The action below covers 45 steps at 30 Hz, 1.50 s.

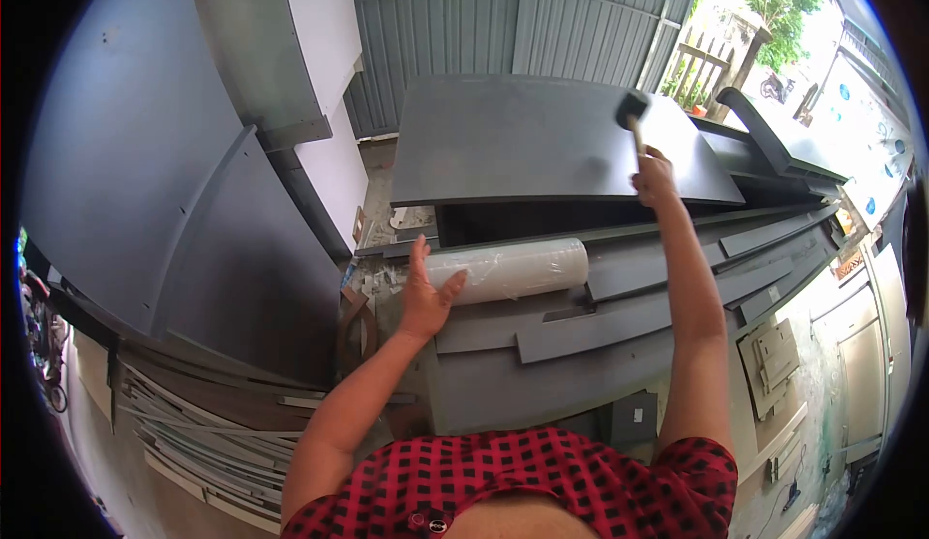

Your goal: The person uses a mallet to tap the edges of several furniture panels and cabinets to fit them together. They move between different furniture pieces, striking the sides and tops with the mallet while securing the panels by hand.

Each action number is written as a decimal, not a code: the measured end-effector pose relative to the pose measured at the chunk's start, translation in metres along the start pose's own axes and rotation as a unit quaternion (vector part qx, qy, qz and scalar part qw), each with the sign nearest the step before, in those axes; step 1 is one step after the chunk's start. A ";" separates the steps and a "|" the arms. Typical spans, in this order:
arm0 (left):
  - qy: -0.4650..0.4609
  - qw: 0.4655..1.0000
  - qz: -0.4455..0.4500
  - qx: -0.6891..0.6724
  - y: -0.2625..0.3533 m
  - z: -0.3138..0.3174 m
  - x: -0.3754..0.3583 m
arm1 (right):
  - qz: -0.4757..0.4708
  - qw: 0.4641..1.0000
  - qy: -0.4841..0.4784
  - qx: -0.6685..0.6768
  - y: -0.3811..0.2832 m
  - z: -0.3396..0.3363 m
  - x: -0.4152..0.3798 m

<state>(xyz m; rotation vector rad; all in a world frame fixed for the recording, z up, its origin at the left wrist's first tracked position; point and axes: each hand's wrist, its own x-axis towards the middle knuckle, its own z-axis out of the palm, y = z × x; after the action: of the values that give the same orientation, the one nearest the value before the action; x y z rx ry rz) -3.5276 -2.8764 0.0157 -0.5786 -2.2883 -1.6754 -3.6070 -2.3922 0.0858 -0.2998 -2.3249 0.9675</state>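
Observation:
My right hand (655, 178) is wrapped round the wooden handle of a black-headed mallet (632, 109), held up over the large grey panel (523, 137). Its head overlaps the panel's right part in this view. My left hand (426, 288) is open at the left end of a roll of clear plastic wrap (532, 270), fingers pointing up and thumb spread over the roll. That roll lies across grey boards in front of the large panel. A dark gap shows under the panel's near edge.
Long grey strips (619, 326) lie stacked in front of me. Tall grey panels (126, 152) stand at the left, above a pile of thin boards (213, 442). A curved grey piece (764, 137) rests at the right. Corrugated metal sheeting (445, 36) closes off the back.

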 end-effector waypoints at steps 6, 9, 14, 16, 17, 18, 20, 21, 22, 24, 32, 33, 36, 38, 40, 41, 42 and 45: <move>0.006 1.000 -0.004 -0.002 -0.002 -0.001 -0.002 | 0.244 0.910 -0.122 0.311 -0.187 0.127 -0.021; 0.013 1.000 0.002 0.004 -0.004 -0.001 -0.002 | 0.260 0.901 -0.165 0.306 -0.234 0.173 -0.031; 0.014 1.000 0.020 -0.004 -0.008 -0.001 0.000 | 0.228 0.914 -0.197 0.273 -0.254 0.229 -0.042; 0.014 1.000 0.019 0.002 -0.007 -0.001 -0.001 | 0.208 0.921 -0.208 0.256 -0.253 0.242 -0.042; 0.013 1.000 0.017 0.008 -0.007 -0.002 -0.001 | 0.207 0.927 -0.196 0.243 -0.254 0.244 -0.045; 0.013 1.000 0.017 0.007 -0.007 -0.002 -0.001 | 0.206 0.934 -0.184 0.229 -0.255 0.246 -0.046; 0.022 0.999 0.037 0.015 -0.008 -0.001 0.000 | 0.205 0.933 -0.185 0.231 -0.254 0.246 -0.045; 0.021 0.999 0.038 0.014 -0.009 -0.001 -0.001 | 0.205 0.932 -0.186 0.233 -0.254 0.245 -0.045; 0.020 0.999 0.037 0.017 -0.008 -0.002 -0.001 | 0.206 0.933 -0.184 0.233 -0.253 0.244 -0.045; 0.018 0.999 0.039 0.021 -0.008 -0.001 -0.001 | 0.187 0.939 -0.190 0.218 -0.251 0.241 -0.044; 0.020 0.998 0.040 0.039 -0.009 0.000 0.000 | 0.214 0.931 -0.166 0.245 -0.250 0.233 -0.040; 0.018 0.998 0.039 0.040 -0.010 0.000 0.000 | 0.232 0.926 -0.159 0.251 -0.253 0.229 -0.040; 0.011 0.999 0.023 0.020 -0.004 -0.002 0.001 | 0.224 0.935 -0.134 0.238 -0.243 0.222 -0.029; 0.016 0.999 0.028 0.018 -0.004 -0.002 0.000 | 0.227 0.936 -0.119 0.240 -0.233 0.216 -0.018; 0.017 0.999 0.029 0.018 -0.007 -0.001 0.000 | 0.229 0.937 -0.104 0.242 -0.221 0.209 -0.009; 0.018 0.999 0.031 0.017 -0.007 -0.001 0.000 | 0.234 0.942 -0.088 0.221 -0.214 0.205 -0.006; 0.019 0.999 0.031 0.018 -0.008 0.000 0.000 | 0.239 0.947 -0.073 0.201 -0.208 0.201 -0.003; 0.017 0.999 0.041 0.024 -0.009 0.000 0.000 | 0.246 0.954 -0.059 0.162 -0.191 0.195 0.003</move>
<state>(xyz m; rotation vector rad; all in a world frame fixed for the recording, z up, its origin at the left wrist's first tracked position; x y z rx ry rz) -3.5315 -2.8791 0.0084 -0.6208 -2.2425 -1.5768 -3.7228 -2.6375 0.1131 -0.7212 -2.1843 1.6250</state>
